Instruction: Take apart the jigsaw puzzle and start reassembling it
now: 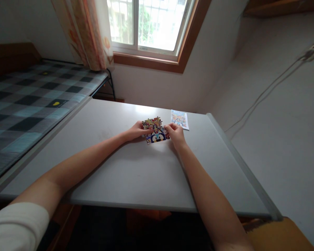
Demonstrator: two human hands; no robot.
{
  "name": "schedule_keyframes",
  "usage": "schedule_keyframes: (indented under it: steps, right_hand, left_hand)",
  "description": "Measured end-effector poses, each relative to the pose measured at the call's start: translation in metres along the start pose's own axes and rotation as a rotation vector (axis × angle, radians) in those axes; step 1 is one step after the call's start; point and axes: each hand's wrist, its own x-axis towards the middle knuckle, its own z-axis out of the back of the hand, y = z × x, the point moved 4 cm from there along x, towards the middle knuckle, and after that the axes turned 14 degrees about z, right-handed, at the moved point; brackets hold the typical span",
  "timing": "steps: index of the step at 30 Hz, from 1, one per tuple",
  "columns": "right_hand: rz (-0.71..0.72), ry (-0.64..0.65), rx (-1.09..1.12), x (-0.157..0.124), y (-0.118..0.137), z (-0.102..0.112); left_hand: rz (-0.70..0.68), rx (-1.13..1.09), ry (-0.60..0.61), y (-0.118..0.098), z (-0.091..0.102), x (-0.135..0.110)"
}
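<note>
Between my two hands is a partly joined jigsaw puzzle (158, 137), colourful, with a blue cartoon dog's face at its near edge and knobbed edges at the far side. My left hand (137, 131) grips its left side, the thumb lying on top. At the right side, my right hand (176, 134) pinches the puzzle's edge between thumb and fingers. Whether a separate piece sits in that pinch is too small to tell. Just beyond my right hand lies a picture sheet (180, 119) with a similar blue dog printed on it.
The grey-white table (136, 174) has a raised strip along its right edge. To the left stands a bed (42, 87) with a checked cover. A curtain (86, 38) hangs by the window (157, 24). A cable (261, 94) runs down the right wall.
</note>
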Motion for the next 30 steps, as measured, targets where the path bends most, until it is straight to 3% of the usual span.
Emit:
schedule_keyframes:
  steps: [6, 11, 13, 18, 22, 25, 30]
  right_hand:
    - [-0.117, 0.028, 0.25, 0.0, -0.006, -0.007]
    - [0.027, -0.004, 0.023, 0.001, -0.003, 0.001]
    - [0.023, -0.009, -0.008, 0.001, -0.003, 0.002]
    - [-0.187, 0.052, 0.308, -0.001, -0.006, -0.007]
    - [-0.225, 0.055, 0.411, -0.002, -0.004, -0.011]
    - [-0.225, 0.019, 0.37, -0.001, -0.008, -0.008]
    - [-0.087, -0.057, 0.18, 0.003, -0.014, 0.0]
  left_hand:
    - [0.005, -0.026, -0.011, 0.0, 0.0, -0.001]
    - [0.0, -0.006, -0.001, 0.001, 0.0, 0.001]
    - [-0.004, 0.001, 0.003, 0.001, 0.0, 0.001]
    - [-0.014, 0.008, 0.001, 0.002, 0.002, 0.002]
    - [-0.028, -0.007, 0.007, 0.003, 0.003, 0.003]
    - [-0.027, -0.001, 0.01, 0.004, 0.003, 0.003]
    - [-0.039, 0.03, 0.016, 0.003, 0.002, 0.003]
